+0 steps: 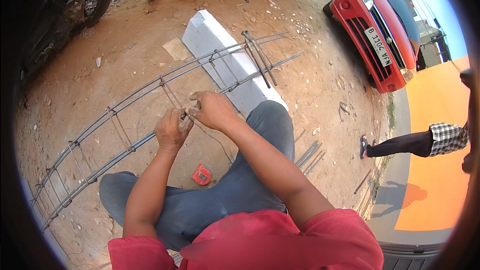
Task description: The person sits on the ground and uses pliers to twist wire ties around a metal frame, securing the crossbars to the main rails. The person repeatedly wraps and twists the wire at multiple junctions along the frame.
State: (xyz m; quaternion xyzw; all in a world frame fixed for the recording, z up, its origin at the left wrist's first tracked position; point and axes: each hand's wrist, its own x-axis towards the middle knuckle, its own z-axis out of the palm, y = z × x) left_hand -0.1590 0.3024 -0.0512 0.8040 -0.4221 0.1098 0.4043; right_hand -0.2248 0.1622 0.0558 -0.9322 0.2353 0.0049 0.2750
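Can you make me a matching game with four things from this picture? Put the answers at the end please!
Things:
1. red tape measure
2. steel bar cage
3. long pale block
4. car

Clues:
A. has the left hand and right hand at its near bars
B. at the upper right of the picture
C. on the ground between the person's legs
D. beneath one end of the cage

Right pairs: 1-C, 2-A, 3-D, 4-B
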